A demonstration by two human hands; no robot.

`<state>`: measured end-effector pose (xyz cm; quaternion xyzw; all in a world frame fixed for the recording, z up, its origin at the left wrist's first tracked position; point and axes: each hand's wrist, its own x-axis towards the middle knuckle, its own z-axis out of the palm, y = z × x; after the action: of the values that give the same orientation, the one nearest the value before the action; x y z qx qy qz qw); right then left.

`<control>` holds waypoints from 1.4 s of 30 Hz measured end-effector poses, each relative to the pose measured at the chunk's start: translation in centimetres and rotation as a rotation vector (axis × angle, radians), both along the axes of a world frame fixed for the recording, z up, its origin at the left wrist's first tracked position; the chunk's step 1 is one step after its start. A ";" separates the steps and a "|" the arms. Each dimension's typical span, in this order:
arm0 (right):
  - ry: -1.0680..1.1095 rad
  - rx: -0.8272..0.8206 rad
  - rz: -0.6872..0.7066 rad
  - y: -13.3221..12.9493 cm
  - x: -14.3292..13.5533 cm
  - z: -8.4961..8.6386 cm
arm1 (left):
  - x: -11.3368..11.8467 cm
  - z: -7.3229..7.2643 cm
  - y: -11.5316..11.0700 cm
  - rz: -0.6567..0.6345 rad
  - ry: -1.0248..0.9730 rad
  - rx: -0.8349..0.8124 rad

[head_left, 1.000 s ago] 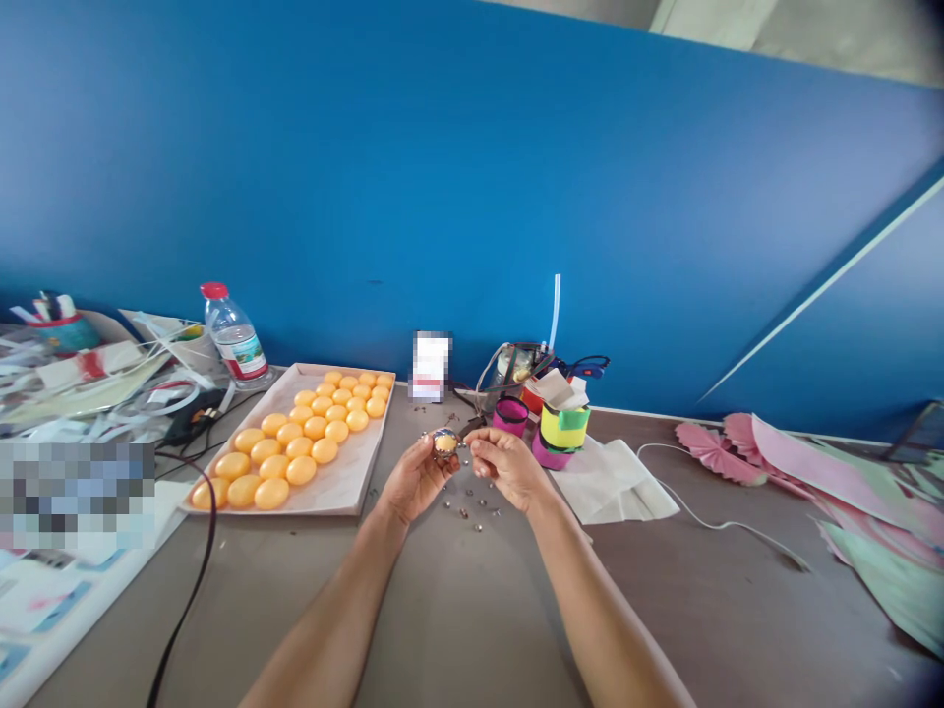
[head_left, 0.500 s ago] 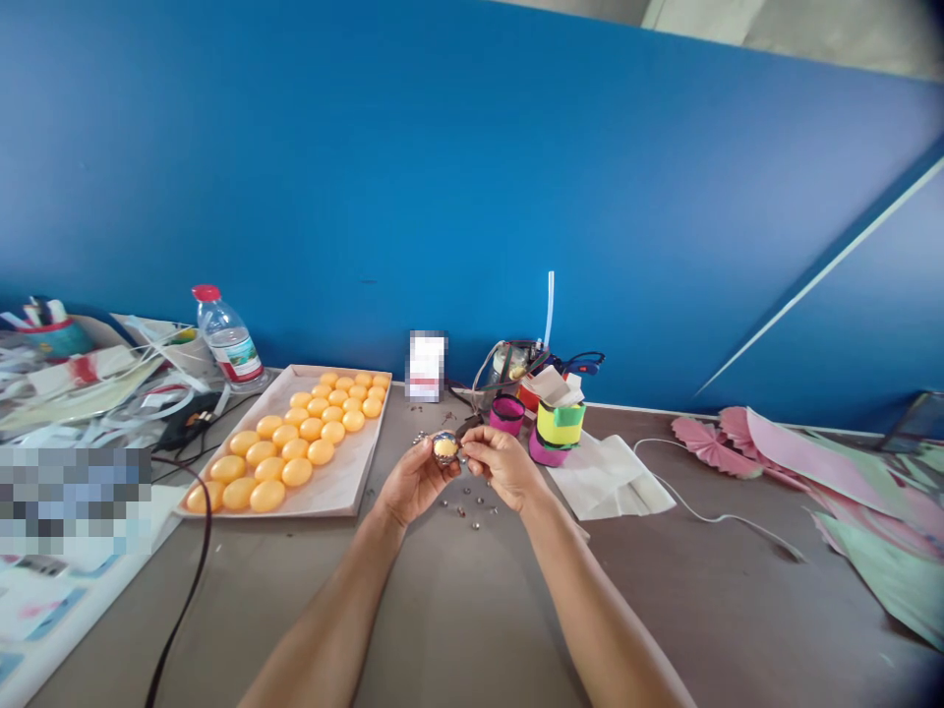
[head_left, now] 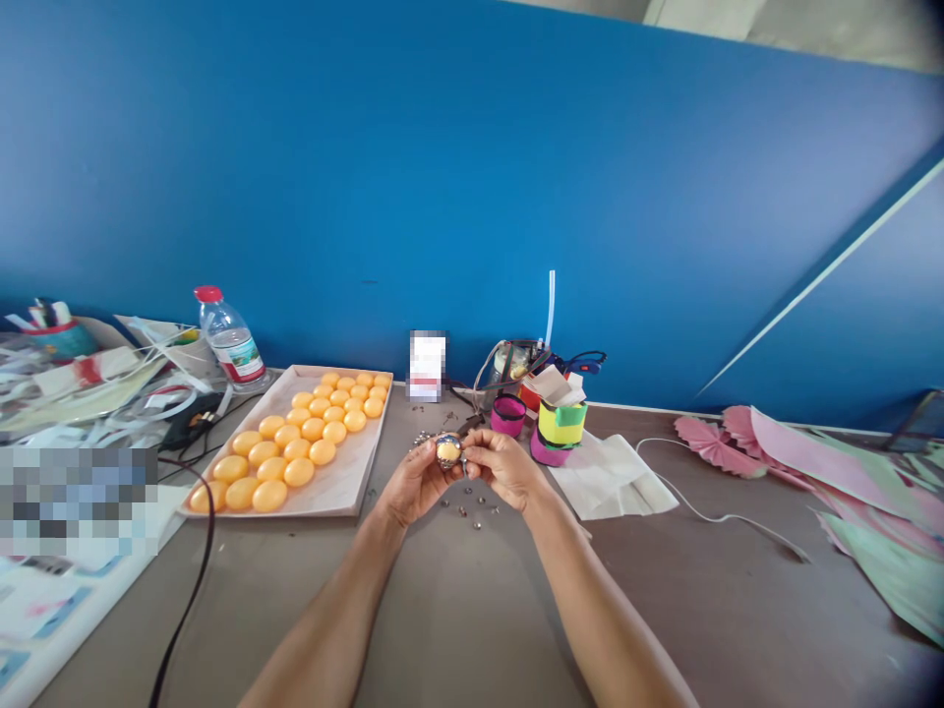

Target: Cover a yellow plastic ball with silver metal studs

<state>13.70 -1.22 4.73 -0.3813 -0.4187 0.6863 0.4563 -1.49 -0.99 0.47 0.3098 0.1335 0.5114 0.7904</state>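
Observation:
Near the middle of the desk, my left hand (head_left: pixel 415 484) grips a small round piece (head_left: pixel 448 451), yellow in the centre with a shiny, silvery studded rim. My right hand (head_left: pixel 505 464) is at the piece's right edge, its thumb and forefinger pinched together; what lies between them is too small to make out. Small shiny bits (head_left: pixel 477 525) are scattered on the desk just below and between the hands. Left of my left hand, a shallow white tray (head_left: pixel 343 503) holds several orange-yellow oval pieces (head_left: pixel 298 473) in rows.
A bottle with a red cap (head_left: pixel 234 344) stands behind the tray. Right of centre are a magenta cup (head_left: pixel 508 415), a yellow-green band (head_left: pixel 560 425) and white sheets (head_left: pixel 612 482). Pink paper (head_left: pixel 818 452) lies far right; a dark cable (head_left: pixel 199 580) crosses the left side. A blue partition (head_left: pixel 442 177) rises behind.
The right-hand fingers have shifted slightly against the rim of the round piece. The whole view has moved a little; both hands remain together around the piece.

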 end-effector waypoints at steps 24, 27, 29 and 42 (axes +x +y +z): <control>-0.287 0.164 -0.021 0.9 1.8 -0.9 | 0.3 -0.4 0.2 0.018 -0.056 -0.101; -0.819 0.239 0.036 1.5 2.7 -2.1 | -0.1 -0.5 0.5 0.009 -0.068 -0.127; -1.121 0.264 0.091 1.6 2.7 -3.0 | -0.3 -0.5 0.5 -0.005 -0.080 -0.121; -1.375 0.442 0.175 1.0 1.3 -3.1 | -0.4 -0.4 0.5 -0.022 -0.085 -0.130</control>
<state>15.02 -0.19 1.60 -0.5904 -0.7687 0.2249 0.0998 -1.86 -0.44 0.11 0.2372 0.1295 0.5057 0.8193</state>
